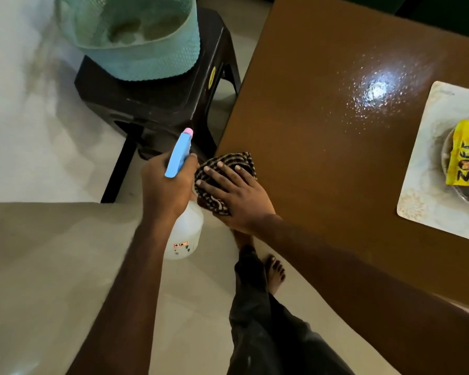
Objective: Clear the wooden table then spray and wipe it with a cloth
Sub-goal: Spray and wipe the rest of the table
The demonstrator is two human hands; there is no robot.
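Forward — spray bottle [184,234] nozzle, body nearer.

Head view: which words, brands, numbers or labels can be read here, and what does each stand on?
"ZOFT": on the yellow plastic packet over the pale placemat.
"YA CHUN": second line on that packet, its ends hidden or blurred.
"4-1A", perhaps: small red-edged label on the clear plastic spray bottle with the blue head; blurred, so unsure.
Round yellow sticker on the dark plastic stool: too small to read.
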